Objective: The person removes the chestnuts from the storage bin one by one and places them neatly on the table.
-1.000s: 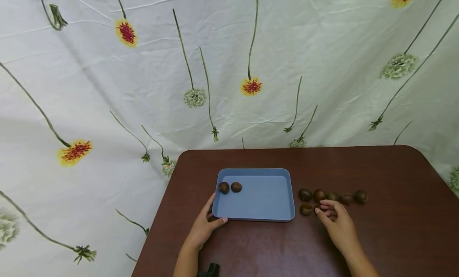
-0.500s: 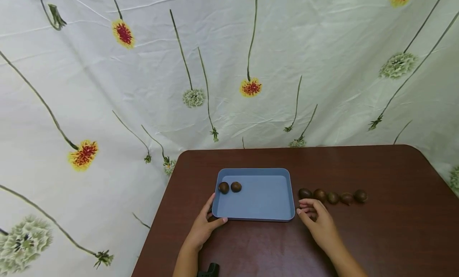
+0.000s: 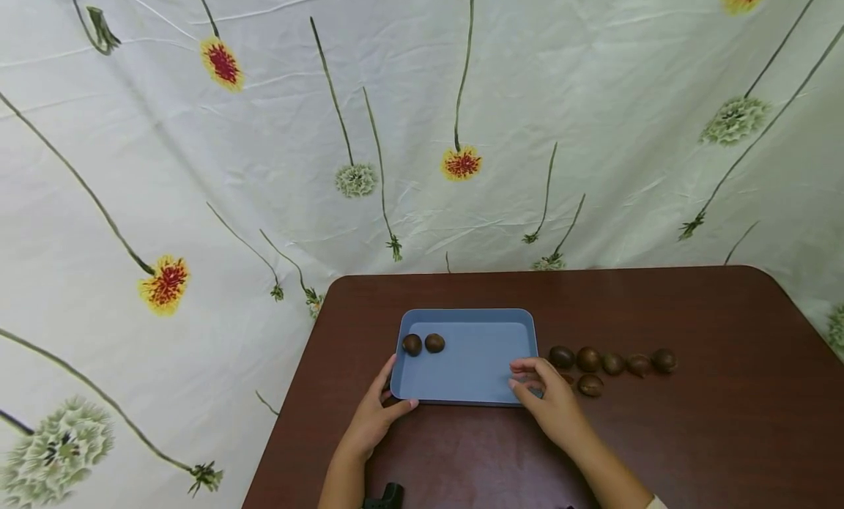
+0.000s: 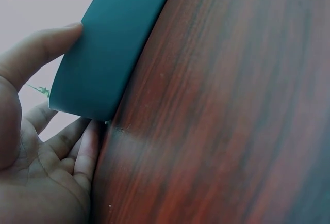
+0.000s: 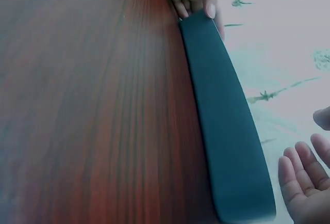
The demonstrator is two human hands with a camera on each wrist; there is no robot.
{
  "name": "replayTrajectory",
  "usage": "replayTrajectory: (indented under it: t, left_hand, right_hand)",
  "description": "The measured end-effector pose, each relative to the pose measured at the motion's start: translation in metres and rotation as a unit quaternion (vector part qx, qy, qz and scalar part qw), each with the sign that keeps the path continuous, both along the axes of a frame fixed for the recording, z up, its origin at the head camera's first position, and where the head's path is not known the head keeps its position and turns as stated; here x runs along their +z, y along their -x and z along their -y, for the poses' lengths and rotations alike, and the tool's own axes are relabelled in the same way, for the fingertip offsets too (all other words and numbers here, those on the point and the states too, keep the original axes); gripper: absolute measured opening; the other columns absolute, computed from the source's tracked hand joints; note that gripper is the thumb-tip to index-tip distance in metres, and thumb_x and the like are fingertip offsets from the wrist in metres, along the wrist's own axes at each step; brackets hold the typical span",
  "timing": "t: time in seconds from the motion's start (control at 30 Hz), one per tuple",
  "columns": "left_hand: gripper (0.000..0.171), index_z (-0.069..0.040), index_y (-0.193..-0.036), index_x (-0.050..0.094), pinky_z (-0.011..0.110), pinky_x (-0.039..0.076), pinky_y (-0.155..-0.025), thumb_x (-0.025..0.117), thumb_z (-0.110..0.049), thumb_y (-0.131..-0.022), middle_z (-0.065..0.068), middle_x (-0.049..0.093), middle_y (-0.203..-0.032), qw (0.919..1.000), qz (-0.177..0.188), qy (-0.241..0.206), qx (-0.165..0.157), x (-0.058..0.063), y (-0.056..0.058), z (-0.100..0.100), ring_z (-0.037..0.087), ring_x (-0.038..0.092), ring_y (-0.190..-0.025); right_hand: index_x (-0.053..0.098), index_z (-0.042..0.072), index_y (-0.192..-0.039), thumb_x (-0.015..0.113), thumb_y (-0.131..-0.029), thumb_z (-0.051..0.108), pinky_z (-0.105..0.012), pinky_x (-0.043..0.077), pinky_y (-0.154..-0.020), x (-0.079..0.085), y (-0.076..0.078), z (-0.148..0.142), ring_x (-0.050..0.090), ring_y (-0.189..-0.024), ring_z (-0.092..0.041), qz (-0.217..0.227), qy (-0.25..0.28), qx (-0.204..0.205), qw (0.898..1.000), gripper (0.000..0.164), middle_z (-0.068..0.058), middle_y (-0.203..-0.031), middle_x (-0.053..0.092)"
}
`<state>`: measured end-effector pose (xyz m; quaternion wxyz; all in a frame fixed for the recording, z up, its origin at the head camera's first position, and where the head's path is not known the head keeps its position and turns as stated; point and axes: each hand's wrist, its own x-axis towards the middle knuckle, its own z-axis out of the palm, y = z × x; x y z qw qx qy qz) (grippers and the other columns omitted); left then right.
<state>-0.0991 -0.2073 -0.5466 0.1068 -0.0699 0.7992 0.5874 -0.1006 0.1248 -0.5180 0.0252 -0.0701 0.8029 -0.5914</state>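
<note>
A shallow blue tray (image 3: 481, 355) lies on the table with two brown chestnuts (image 3: 434, 343) near its left side. My left hand (image 3: 372, 417) holds its near left corner, thumb at the front rim and fingers along the left side. In the left wrist view the thumb (image 4: 64, 37) touches the tray wall (image 4: 111, 48). Over the tray's near right corner is my right hand (image 3: 552, 403), fingers loosely bent, thumb apart from them. Nothing shows between those fingers (image 5: 305, 164) in the right wrist view. Beside the tray, one chestnut is partly hidden behind the right hand.
Several chestnuts (image 3: 612, 363) form a row on the dark wooden table (image 3: 725, 421), right of the tray. Another chestnut (image 3: 590, 384) lies in front of that row. A flower-printed cloth (image 3: 593, 91) hangs behind the table. Something black (image 3: 389, 496) shows near the left forearm.
My right hand has moved left from the chestnuts to over the tray's right corner, uncovering a chestnut in the front row. My left hand and the tray stay in place.
</note>
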Motion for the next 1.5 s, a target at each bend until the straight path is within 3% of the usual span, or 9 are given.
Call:
replayTrajectory:
  t: [0.37,0.93,1.23,1.5]
  left_hand:
    - [0.097,-0.034,-0.162,0.023,0.051,0.044,-0.101,0.083,-0.031,-0.085,0.013,0.035,-0.16,0.9999,0.0,0.013,0.003,-0.001,0.002,0.001,0.035,0.047,-0.134]
    - [0.096,-0.036,-0.162,0.022,0.045,0.049,-0.096,0.081,-0.031,-0.087,0.014,0.033,-0.161,1.0,0.0,-0.004,-0.004,0.0,0.004,0.0,0.035,0.051,-0.132]
    - [0.095,-0.038,-0.161,0.023,0.045,0.049,-0.095,0.082,-0.031,-0.087,0.014,0.037,-0.159,1.0,-0.007,-0.001,-0.004,-0.002,0.004,0.0,0.034,0.051,-0.13]
    - [0.097,-0.034,-0.162,0.023,0.046,0.048,-0.096,0.082,-0.032,-0.086,0.015,0.036,-0.159,1.0,-0.008,0.0,-0.004,-0.004,0.004,0.002,0.034,0.052,-0.13]
  right_hand:
    - [0.064,0.006,-0.126,0.071,-0.096,0.013,-0.025,0.051,-0.096,-0.004,0.015,0.032,0.061,-0.115,-0.02,0.014,0.011,0.015,1.0,0.031,-0.009,-0.124,0.065]
    - [0.065,0.005,-0.122,0.072,-0.094,0.011,-0.032,0.054,-0.09,-0.009,0.053,0.073,0.064,-0.11,-0.024,-0.038,-0.019,0.031,0.999,0.029,-0.006,-0.117,0.066]
    - [0.063,0.003,-0.126,0.071,-0.093,0.011,-0.044,0.052,-0.098,-0.015,0.069,0.089,0.064,-0.115,-0.029,-0.005,-0.045,0.059,0.997,0.035,-0.011,-0.126,0.063]
    - [0.059,-0.001,-0.131,0.074,-0.09,0.012,-0.046,0.049,-0.103,-0.019,0.077,0.105,0.063,-0.119,-0.033,0.006,-0.086,0.073,0.994,0.046,-0.017,-0.129,0.061]
